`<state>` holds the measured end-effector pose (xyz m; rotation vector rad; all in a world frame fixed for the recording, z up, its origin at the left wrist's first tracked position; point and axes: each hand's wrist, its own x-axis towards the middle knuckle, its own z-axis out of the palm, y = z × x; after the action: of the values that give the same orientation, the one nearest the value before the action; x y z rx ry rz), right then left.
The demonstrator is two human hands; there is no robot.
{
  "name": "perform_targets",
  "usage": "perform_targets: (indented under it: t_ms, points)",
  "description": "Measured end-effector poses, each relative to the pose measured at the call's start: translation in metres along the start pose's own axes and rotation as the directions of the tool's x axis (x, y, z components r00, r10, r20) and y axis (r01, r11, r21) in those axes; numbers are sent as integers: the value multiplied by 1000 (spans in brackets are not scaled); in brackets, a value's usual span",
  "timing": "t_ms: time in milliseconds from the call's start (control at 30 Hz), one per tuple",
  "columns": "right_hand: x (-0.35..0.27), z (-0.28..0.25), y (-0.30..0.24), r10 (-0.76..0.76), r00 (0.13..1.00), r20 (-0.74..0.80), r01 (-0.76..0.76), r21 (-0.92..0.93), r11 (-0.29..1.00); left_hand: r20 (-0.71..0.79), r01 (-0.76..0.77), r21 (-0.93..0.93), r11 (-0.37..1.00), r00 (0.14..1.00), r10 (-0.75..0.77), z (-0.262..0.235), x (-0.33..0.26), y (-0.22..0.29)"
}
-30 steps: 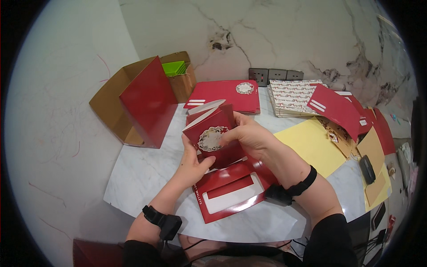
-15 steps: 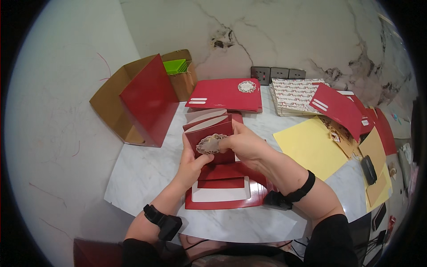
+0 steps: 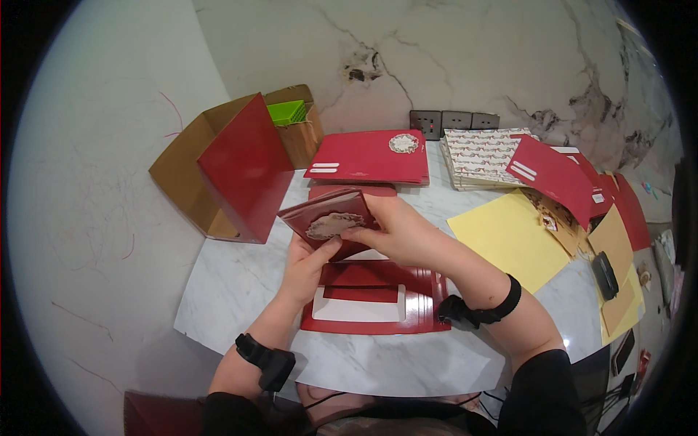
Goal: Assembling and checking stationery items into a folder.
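Above the middle of the table, both hands hold a folded red card piece (image 3: 331, 227) with several layers and an ornate pale medallion on its front. My left hand (image 3: 302, 267) is closed on its lower left part, thumb near the medallion. On the right side, my right hand (image 3: 389, 224) grips it, thumb across the front and fingers hidden behind. Beneath the hands lies a glossy red card sheet (image 3: 427, 309) with a white panel (image 3: 349, 311), partly covered by the hands and the held piece.
An open cardboard box (image 3: 185, 171) with a red side stands at left, beside a smaller box (image 3: 298, 144) with a green basket (image 3: 288, 112). Behind are stacked red cards (image 3: 360, 156) and patterned sheets (image 3: 472, 156). Yellow paper (image 3: 509, 236) and a black stapler-like object (image 3: 604, 276) lie at right.
The folded red piece has tilted back and dropped a little, and its layers lie closer together. Both hands have moved slightly left with it.
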<state>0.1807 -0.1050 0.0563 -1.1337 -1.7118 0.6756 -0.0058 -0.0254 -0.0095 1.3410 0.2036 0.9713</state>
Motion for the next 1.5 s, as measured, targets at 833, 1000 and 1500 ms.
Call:
perform_targets:
  t_ms: [833, 1000, 1500]
  points:
    - [-7, -78, -26, 240, 957, 160, -238, -32, 971, 76, 324, 335, 885, 927, -368, -6, 3, 37]
    - [-3, -69, -19, 109, 994, 32, -112, 131, 985, 40, 296, 308, 904, 946, -323, -7, 5, 33]
    - [1, -51, -11, -110, 960, -259, 143, 112, 983, -27, 149, 75, 986, 989, -147, -8, 10, 28]
